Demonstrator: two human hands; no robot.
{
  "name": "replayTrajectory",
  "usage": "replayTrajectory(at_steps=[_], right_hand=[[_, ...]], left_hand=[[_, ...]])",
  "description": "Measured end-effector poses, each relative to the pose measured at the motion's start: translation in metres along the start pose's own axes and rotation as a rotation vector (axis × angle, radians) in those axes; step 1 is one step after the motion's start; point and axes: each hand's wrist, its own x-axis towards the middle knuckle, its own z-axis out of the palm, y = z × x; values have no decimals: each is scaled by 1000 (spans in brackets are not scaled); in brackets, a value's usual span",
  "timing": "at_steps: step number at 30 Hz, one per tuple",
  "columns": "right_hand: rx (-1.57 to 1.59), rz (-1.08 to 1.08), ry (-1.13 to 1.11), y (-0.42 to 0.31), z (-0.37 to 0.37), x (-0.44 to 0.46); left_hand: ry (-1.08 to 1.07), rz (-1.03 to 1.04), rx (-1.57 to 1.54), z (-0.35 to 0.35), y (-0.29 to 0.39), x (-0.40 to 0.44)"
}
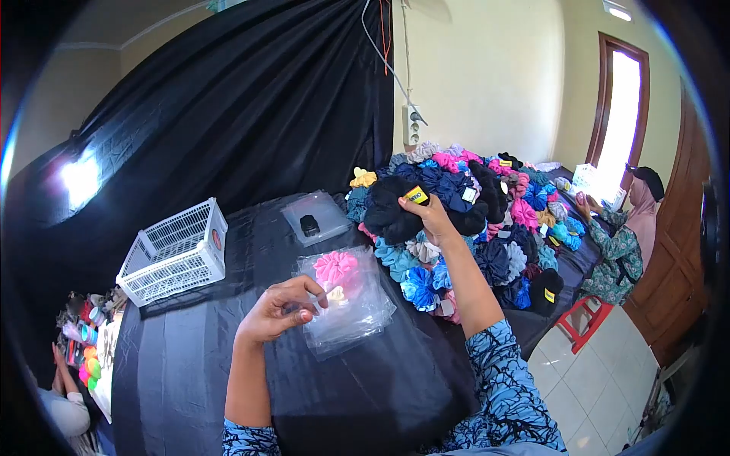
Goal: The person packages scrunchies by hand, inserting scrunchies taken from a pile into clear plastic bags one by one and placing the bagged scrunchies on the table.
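crowding the held black scrunchie (pixel 390 214): heaped scrunchies (pixel 524 213)

Draped black cloth (pixel 258 99) before cream wall (pixel 487 76); white multi-outlet power strip (pixel 411 125) on wall, just right of cloth edge. Far right: person in green patterned top and black cap (pixel 617 247), near red plastic stool (pixel 595 325); brown wooden door (pixel 671 273) behind.

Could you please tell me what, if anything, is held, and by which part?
The right hand holds a black scrunchie by its tagged edge; the left hand appears empty.
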Motion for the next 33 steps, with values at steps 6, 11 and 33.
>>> replayTrajectory(at_steps=[6, 11, 33], right_hand=[[172, -61, -31, -39, 44, -22], [114, -167, -246, -67, 81, -38], [-475, 86, -794, -104, 103, -66]], left_hand=[[-136, -39, 176, 7, 8, 5], [-210, -52, 239, 14, 17, 6], [227, -58, 141, 17, 1, 3]])
